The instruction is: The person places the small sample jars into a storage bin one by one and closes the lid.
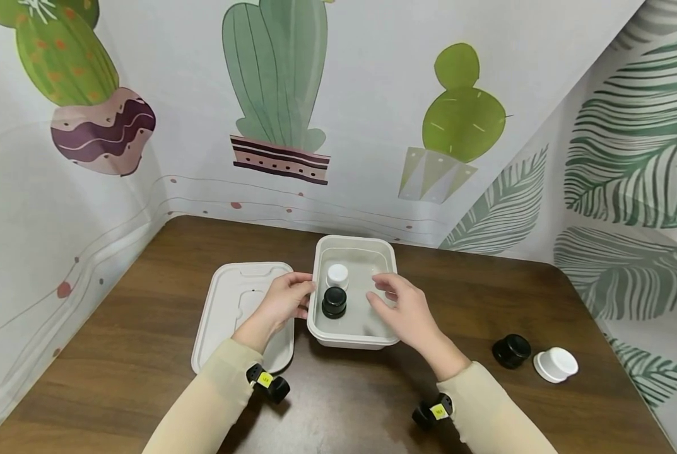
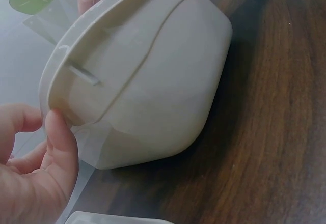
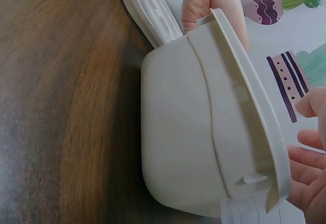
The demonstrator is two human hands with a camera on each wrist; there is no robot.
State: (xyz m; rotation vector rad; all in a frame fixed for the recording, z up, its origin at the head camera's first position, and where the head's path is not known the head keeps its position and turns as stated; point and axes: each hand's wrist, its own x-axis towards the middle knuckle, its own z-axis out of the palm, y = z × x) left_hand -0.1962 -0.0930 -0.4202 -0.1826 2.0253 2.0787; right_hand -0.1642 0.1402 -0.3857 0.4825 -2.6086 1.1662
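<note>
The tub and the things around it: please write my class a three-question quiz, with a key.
1. How many small round objects sit inside the tub?
2. Where does the lid lie in the head view? a) on the tub b) left of it c) right of it
3. True or false: the left hand touches the tub.

Key: 1. Two, a white object and a black object. 2. b. 3. True.

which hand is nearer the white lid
Left. The left hand is over the edge of the white lid; the right hand is at the container's opposite side.
</note>
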